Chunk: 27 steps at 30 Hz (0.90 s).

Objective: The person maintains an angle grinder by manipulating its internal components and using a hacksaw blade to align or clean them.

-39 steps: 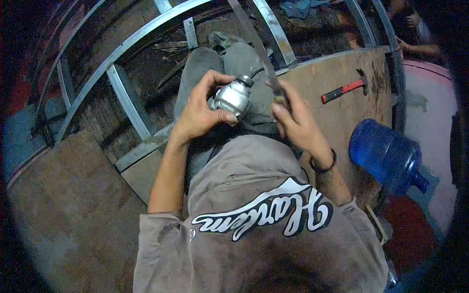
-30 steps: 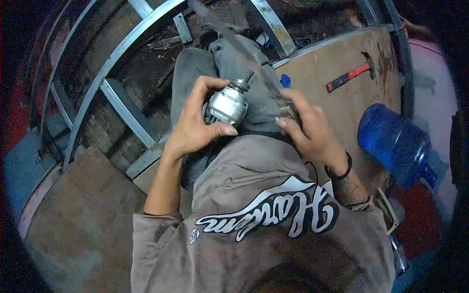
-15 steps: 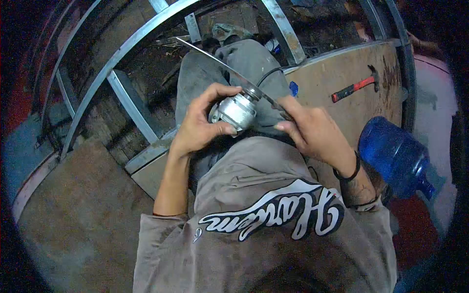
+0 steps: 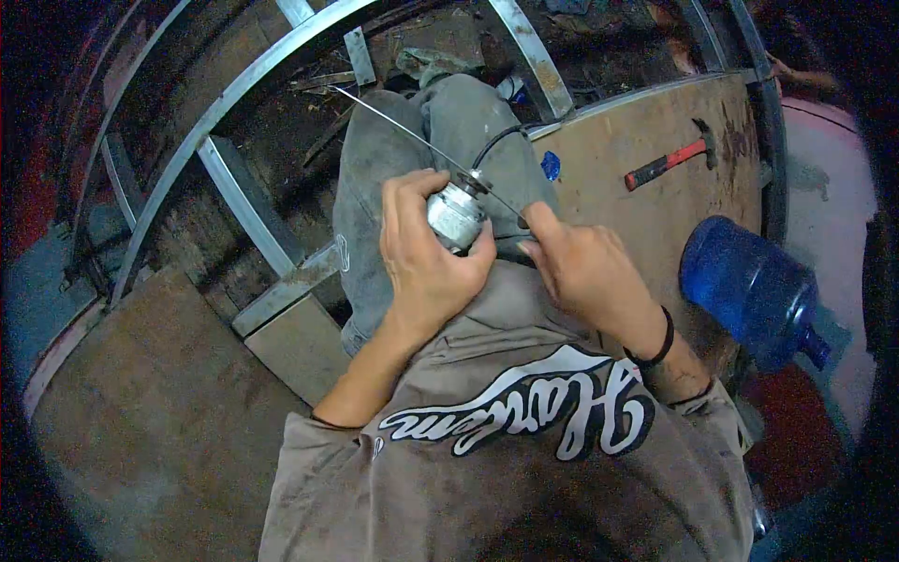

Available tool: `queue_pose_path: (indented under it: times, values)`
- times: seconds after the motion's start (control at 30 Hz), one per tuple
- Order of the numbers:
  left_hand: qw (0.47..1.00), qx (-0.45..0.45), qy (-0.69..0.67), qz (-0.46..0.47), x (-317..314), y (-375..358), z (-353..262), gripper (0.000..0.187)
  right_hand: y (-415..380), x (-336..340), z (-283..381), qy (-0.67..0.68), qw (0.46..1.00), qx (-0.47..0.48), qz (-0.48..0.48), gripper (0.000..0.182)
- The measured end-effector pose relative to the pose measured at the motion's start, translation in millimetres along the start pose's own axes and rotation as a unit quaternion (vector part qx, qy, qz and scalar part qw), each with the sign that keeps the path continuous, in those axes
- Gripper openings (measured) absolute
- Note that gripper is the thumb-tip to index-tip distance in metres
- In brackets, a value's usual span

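My left hand (image 4: pixel 426 253) is wrapped around the silver metal housing of what looks like an angle grinder (image 4: pixel 454 217), held above my lap. At its upper end is a dark round spindle fitting (image 4: pixel 475 182). A long, thin, blade-like metal strip (image 4: pixel 398 124), seen nearly edge-on, crosses against this fitting and points up to the left. My right hand (image 4: pixel 595 272) pinches the strip's near end between thumb and fingers. A black cable (image 4: pixel 501 140) curves behind the fitting. The rest of the grinder's body is hidden by my left hand.
A red-and-black hammer (image 4: pixel 670 165) lies on a wooden board (image 4: pixel 609 140) at right, near a small blue scrap (image 4: pixel 551 166). Beside it rests a blue water jug (image 4: pixel 749 290). A curved metal frame (image 4: pixel 243 84) spans the front. Part of another person's arm (image 4: pixel 803 79) shows at upper right.
My left hand has turned and shifted right, covering more of the grinder's housing. The strip now appears thinner, its far tip slightly lower; my right hand still holds its near end.
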<state>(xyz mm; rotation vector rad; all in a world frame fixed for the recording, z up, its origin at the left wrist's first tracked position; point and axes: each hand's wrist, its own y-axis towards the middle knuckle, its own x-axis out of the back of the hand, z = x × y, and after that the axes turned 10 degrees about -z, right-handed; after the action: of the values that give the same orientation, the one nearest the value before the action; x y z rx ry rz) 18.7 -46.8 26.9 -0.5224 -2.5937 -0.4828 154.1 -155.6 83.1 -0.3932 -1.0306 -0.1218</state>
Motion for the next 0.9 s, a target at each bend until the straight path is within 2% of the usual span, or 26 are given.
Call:
queue_pose_path:
  times: [0.03, 0.07, 0.13, 0.2, 0.27, 0.37, 0.43, 0.57, 0.67, 0.73, 0.9]
  values:
    - [0.999, 0.003, -0.016, -0.043, -5.6, -3.9, 2.7, 0.049, 0.9, 0.7, 0.9, -0.008, 1.0, -0.002, 0.004, 0.022]
    - [0.999, 0.0, -0.016, -0.046, -8.0, -3.7, 7.3, 0.049, 1.1, 0.9, 1.0, -0.016, 1.0, -0.004, 0.008, 0.023]
    - [0.993, -0.072, -0.071, -0.06, -9.3, 4.0, 13.2, 0.048, -9.3, 1.2, -3.2, -0.032, 0.999, -0.014, 0.022, 0.02]
    - [0.994, -0.061, -0.066, -0.066, -4.7, 12.4, 20.2, 0.044, -31.4, 8.6, -6.2, -0.049, 0.998, -0.024, 0.042, 0.017]
    - [0.995, -0.026, -0.081, -0.055, -1.1, 15.4, 26.5, 0.043, -57.3, 25.1, -8.5, -0.04, 0.994, -0.06, 0.086, 0.017]
    - [0.994, -0.076, -0.075, -0.024, -0.4, 18.3, 23.1, 0.043, -62.3, 27.9, -13.9, -0.057, 0.989, -0.069, 0.115, 0.018]
    - [0.994, -0.079, -0.078, 0.001, -6.0, 11.9, 17.7, 0.043, -30.4, 6.5, -10.9, -0.001, 1.0, 0.006, 0.03, 0.018]
    - [0.992, -0.095, -0.077, -0.002, -12.0, 12.3, 14.5, 0.042, 32.8, 4.4, 5.4, 0.007, 1.0, 0.004, -0.016, 0.02]
    - [0.994, -0.072, -0.079, 0.003, -9.7, 6.5, 10.3, 0.041, 26.6, 5.8, 6.6, 0.003, 0.999, 0.022, -0.03, 0.02]
    - [0.992, -0.1, -0.079, -0.021, -13.9, 3.9, 8.9, 0.041, 21.8, 7.2, 9.0, -0.001, 0.999, 0.027, -0.043, 0.021]
    - [0.991, -0.08, -0.103, -0.023, -13.5, 2.7, 15.7, 0.042, 16.8, 2.9, 9.7, -0.004, 0.999, 0.002, -0.051, 0.022]
